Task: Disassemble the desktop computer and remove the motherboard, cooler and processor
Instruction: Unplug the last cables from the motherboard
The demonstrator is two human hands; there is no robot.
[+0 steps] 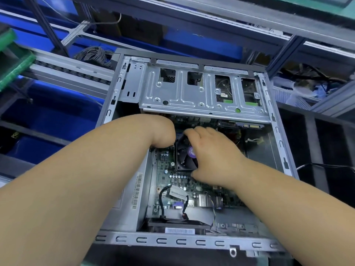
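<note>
The open desktop case (172, 240) lies in front of me with the green motherboard (165, 169) inside. The black cooler (184, 160), with a purple label on its fan hub, sits on the board at the middle. My right hand (213, 152) lies over the cooler, fingers curled at its far edge and thumb at its near edge. My left hand (163, 133) is bent down at the wrist beside the cooler's far left corner, and its fingers are hidden. The processor is not visible.
A silver drive cage (182, 96) spans the far half of the case, above the board. A black cable (162, 200) loops over the near part of the board by a black fan (178, 222). Blue bins (38, 112) and a grey wire bundle (94, 54) lie to the left.
</note>
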